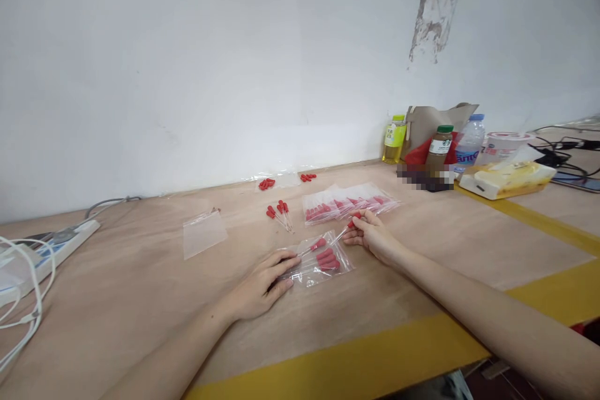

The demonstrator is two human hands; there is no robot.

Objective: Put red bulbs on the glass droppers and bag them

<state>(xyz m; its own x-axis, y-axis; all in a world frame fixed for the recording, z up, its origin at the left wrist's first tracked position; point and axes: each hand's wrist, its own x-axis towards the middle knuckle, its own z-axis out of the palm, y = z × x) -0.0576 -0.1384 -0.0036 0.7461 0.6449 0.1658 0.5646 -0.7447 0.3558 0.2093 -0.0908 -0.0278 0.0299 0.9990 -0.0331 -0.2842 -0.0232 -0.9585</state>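
Note:
A clear zip bag lies on the table with several red-bulbed glass droppers in it. My left hand holds the bag's left end, its fingers over the film and the thumb nearer to me. Between the fingertips of my right hand is a dropper, gripped by its red bulb. Its thin glass stem slants down to the left, over the bag's right edge; whether the tip is inside I cannot tell. Just beyond the bag lie several loose droppers. Filled bags overlap in a row behind my right hand.
A flat empty bag lies to the left. Loose red bulbs rest on plastic by the wall. A power strip with white cables is far left. Bottles, a tissue pack and black cables stand at the right.

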